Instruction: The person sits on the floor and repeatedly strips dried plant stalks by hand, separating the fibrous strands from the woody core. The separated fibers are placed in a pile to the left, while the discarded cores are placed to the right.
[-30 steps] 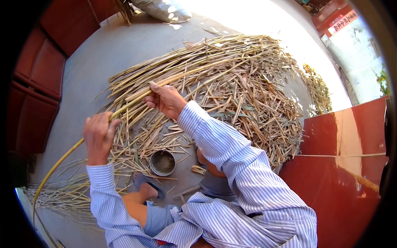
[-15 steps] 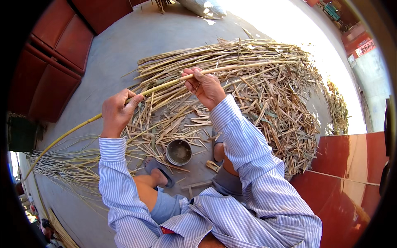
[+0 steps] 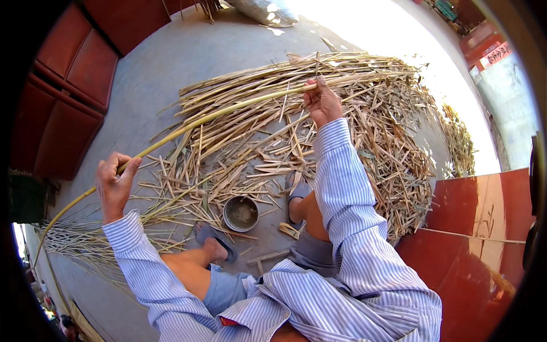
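Note:
A long, thin yellow-green cane [image 3: 211,117] stretches across in front of me and bends down toward the lower left. My left hand [image 3: 115,181] is closed round it on the left, thumb raised along its side. Farther right, my right hand [image 3: 323,104] pinches the cane between thumb and fingers. Beyond and beneath it lies a layer of long straw-coloured stalks [image 3: 245,94]. Short dry husks and cut pieces [image 3: 393,165] are heaped on the right, below my right hand.
A small round bowl [image 3: 226,221] with murky contents stands between my sandalled feet. Thin branching stalks [image 3: 85,239] spread at the left. Red upholstered seats [image 3: 71,125] stand at far left, a pale sack [image 3: 265,12] at the back, reddish panels [image 3: 450,256] at right.
My hands have moved apart along the cane: the left outward and down to the left, the right up and to the right. Both still hold it.

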Motion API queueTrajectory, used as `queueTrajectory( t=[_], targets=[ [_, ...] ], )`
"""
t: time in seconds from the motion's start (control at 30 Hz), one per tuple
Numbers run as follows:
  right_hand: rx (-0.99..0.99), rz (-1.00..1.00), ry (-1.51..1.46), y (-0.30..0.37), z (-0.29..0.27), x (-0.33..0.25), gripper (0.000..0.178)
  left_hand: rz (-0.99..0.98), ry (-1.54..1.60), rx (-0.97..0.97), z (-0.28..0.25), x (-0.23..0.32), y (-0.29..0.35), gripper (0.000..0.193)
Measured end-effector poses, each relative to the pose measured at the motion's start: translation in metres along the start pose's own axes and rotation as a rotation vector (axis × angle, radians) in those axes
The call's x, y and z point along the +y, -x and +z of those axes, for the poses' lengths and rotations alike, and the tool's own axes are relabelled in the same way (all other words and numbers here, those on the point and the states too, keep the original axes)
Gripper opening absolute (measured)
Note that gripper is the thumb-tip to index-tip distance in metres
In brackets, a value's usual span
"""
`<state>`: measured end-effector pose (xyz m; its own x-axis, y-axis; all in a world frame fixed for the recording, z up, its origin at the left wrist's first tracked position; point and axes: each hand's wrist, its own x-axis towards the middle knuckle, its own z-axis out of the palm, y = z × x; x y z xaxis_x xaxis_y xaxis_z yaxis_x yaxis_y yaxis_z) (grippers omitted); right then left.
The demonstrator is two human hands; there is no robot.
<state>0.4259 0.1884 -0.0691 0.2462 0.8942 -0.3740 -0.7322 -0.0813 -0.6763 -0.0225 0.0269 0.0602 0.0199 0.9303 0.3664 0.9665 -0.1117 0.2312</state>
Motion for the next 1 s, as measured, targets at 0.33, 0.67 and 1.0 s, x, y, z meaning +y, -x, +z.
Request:
queueTrajectory(
  t=[0.33,0.67,1.0],
  targets=[
    [-0.326,-0.019,0.131,0.087,0.076,0.047,0.021,0.003,0.529,-0.1,0.072,0.053,-0.018,0.027],
    [-0.6,0.166,0.127,0.081,0.057,0.04,0.026,-0.104,0.59,-0.259,0.074,0.049,-0.013,0.034],
    [-0.316,-0.013,0.174,0.07,0.063,0.05,0.02,0.097,0.32,0.013,0.07,0.086,-0.011,0.026]
  ],
)
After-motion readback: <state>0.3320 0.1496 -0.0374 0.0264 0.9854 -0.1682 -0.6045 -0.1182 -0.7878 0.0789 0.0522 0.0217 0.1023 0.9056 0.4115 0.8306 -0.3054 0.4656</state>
